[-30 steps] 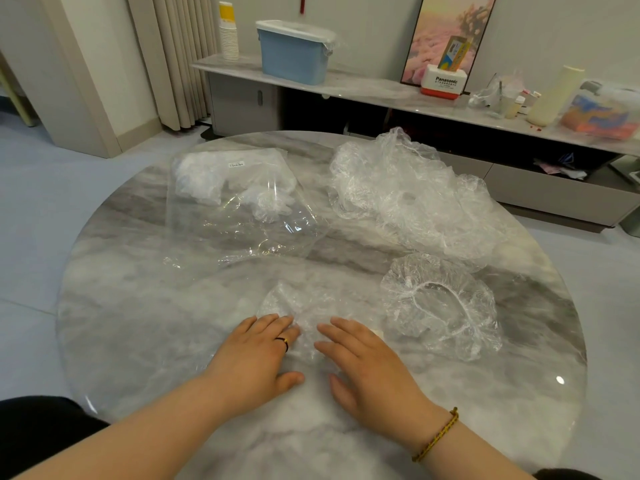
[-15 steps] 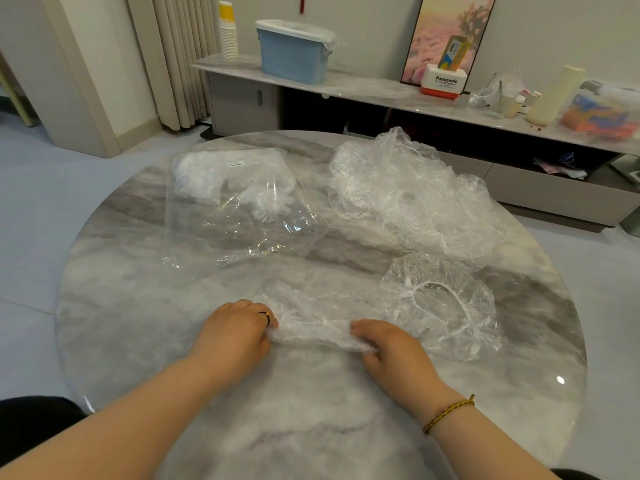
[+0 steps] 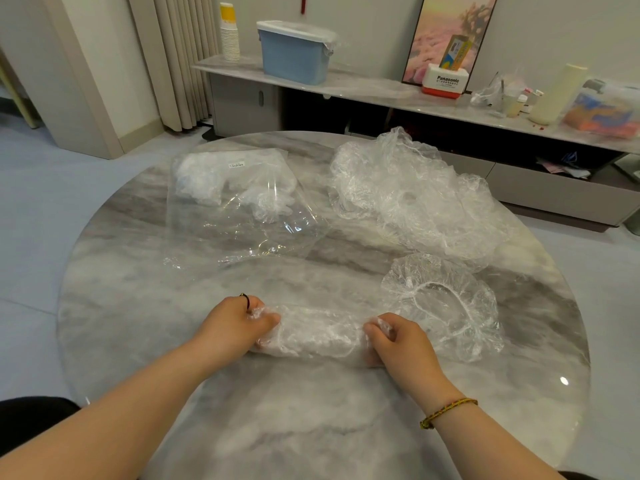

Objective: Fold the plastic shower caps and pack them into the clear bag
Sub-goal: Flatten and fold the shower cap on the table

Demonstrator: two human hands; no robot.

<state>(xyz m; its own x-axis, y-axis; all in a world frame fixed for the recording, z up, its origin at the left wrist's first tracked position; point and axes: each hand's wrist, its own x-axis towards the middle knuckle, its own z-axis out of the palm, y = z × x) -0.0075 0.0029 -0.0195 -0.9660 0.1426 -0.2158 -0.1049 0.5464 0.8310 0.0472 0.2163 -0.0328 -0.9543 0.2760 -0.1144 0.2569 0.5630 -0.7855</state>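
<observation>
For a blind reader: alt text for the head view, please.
The left hand and right hand grip the ends of a folded cap on a table. A loose cap lies beside it; a pile and the bag behind.

A round marble table [image 3: 311, 427] carries a clear bag [image 3: 242, 216] at far left, a loose pile of caps [image 3: 415, 195] at far right, an open cap [image 3: 446, 306] near right, and just beside it a rolled cap [image 3: 318, 330] at the near middle.

Probably a home living room: round marble table [image 3: 311, 427], curtains [image 3: 180, 57], low sideboard [image 3: 381, 88], framed picture [image 3: 450, 32].
</observation>
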